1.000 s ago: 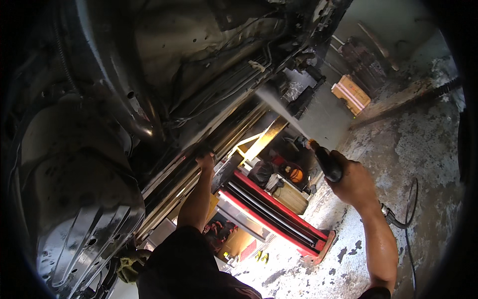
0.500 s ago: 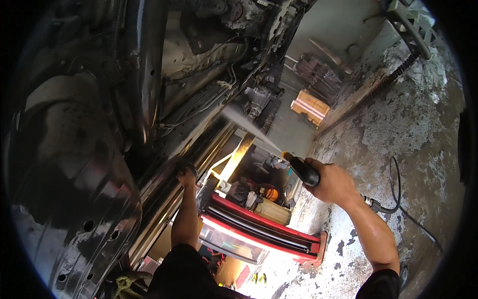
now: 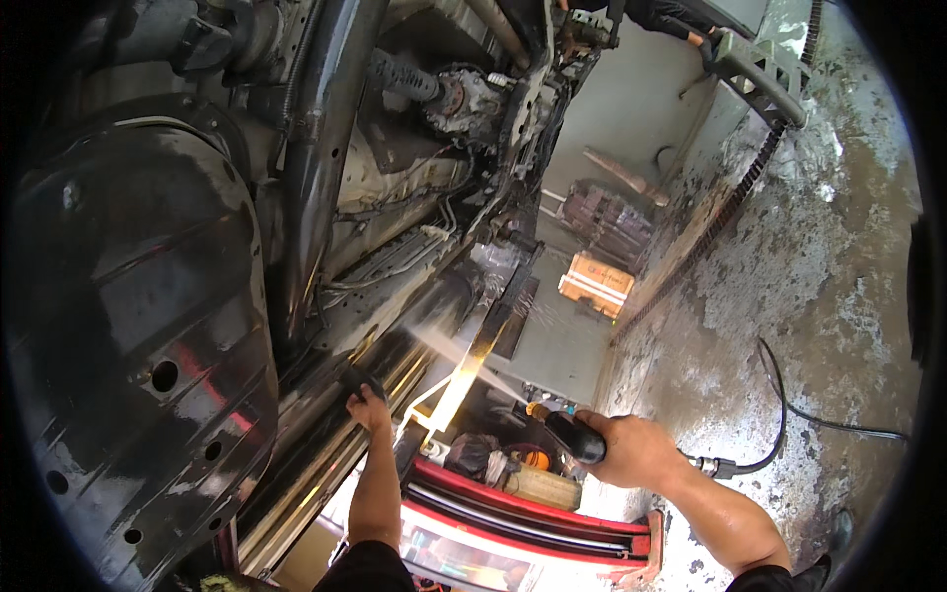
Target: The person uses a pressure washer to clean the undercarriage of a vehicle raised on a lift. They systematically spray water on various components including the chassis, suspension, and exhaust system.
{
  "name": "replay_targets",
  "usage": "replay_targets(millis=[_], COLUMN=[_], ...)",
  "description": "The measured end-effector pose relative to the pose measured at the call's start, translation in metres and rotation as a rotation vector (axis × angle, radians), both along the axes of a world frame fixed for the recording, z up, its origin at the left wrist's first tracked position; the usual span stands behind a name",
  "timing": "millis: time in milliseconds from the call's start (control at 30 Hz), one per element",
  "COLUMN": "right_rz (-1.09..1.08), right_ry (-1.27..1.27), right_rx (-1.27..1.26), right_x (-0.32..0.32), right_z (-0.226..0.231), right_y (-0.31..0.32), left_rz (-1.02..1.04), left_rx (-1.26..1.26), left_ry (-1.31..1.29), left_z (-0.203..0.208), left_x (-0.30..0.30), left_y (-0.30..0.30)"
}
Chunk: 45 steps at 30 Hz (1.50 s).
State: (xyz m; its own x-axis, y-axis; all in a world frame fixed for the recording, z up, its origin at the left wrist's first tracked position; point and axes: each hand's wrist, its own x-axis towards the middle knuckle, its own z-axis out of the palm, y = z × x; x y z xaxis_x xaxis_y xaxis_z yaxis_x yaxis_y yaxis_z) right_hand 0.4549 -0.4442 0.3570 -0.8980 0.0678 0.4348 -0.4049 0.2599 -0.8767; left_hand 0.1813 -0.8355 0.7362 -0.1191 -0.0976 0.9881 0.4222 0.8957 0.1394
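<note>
My right hand (image 3: 636, 452) is closed around a black spray gun (image 3: 575, 436) with an orange-brass nozzle, its hose (image 3: 755, 466) trailing off to the right. From the nozzle a white jet of spray (image 3: 473, 365) runs up and left onto the lower side of a vehicle body (image 3: 419, 340). My left hand (image 3: 369, 407) grips a small black object (image 3: 363, 381) close against that lower edge; what kind it is I cannot make out. The vehicle's dark underside fills the left, with a large black tank-like panel (image 3: 138, 296) and a thick metal tube (image 3: 326, 168).
Below the hands stands a red-edged cabinet (image 3: 552, 523) with bags and an orange item on top. A bright yellow beam (image 3: 459, 390) crosses behind the spray. Farther off are a cardboard box (image 3: 596, 284), the stained floor (image 3: 769, 296) and another person's dark sleeve (image 3: 661, 15) beside a metal frame (image 3: 764, 74).
My right hand and the spray gun have moved down and slightly left in view, and the jet lands lower. The view has shifted; another person's arm now shows at the top.
</note>
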Motion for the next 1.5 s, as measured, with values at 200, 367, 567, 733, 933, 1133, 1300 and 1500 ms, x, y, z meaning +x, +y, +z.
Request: replay_targets(millis=[200,367,567,733,933,1133,1300,1500], right_rz=[0.014,-0.078,-0.018,-0.085,0.011,-0.060,-0.073,-0.169], right_ry=[-0.100,-0.054,0.026,0.067,-0.005,0.099,0.125,0.127], right_rx=[-0.067,-0.132,-0.094,-0.283,-0.145,-0.231,-0.170,-0.180], right_x=[-0.007,-0.009,-0.014,-0.015,-0.026,-0.044,-0.073,-0.119], right_z=[-0.006,-0.007,-0.007,-0.027,-0.035,-0.051,-0.062,-0.064], right_y=[-0.029,-0.045,-0.073,-0.089,-0.090,-0.088,-0.082,-0.095], left_rz=[0.268,0.338,0.046,0.117,-0.018,-0.179,-0.152,-0.181], left_rx=[-0.045,-0.134,-0.090,-0.070,-0.137,-0.272,-0.290,-0.273], left_ry=[-0.030,-0.124,-0.110,0.001,0.026,0.015,0.104,0.040], left_z=[0.001,-0.017,-0.019,-0.022,-0.023,0.004,0.013,-0.001], left_x=[0.001,0.001,0.005,-0.001,-0.001,-0.020,-0.022,-0.019], left_y=[0.009,0.046,0.023,0.030,0.035,-0.018,-0.040,-0.019])
